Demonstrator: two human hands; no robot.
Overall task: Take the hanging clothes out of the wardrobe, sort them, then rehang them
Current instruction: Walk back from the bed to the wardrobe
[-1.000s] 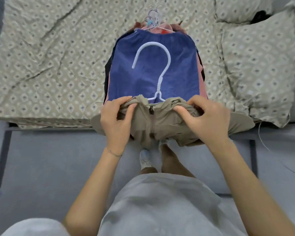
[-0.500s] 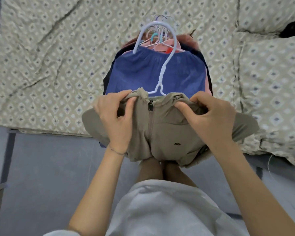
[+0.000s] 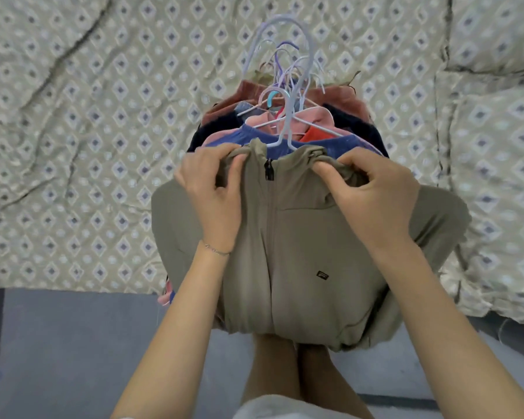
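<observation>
Pinched by left hand [image 3: 212, 192] and right hand [image 3: 375, 201], the khaki jacket [image 3: 300, 252] has slid toward twelve o'clock, covering the blue top [image 3: 254, 137]. Patterned bedspread [image 3: 88, 146] beneath; grey floor [image 3: 73, 352] at six.

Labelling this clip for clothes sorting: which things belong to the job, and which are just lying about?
Job: khaki zip jacket, gripped at the collar by left hand and right hand; white hanger; pile of hangered clothes beneath.
Lying about: patterned bedspread; pillow.

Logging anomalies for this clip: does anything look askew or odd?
Mildly. The jacket is bunched at the collar where the left hand and right hand grip it, and the hanger hooks beyond lie tangled. No damage shows.
</observation>
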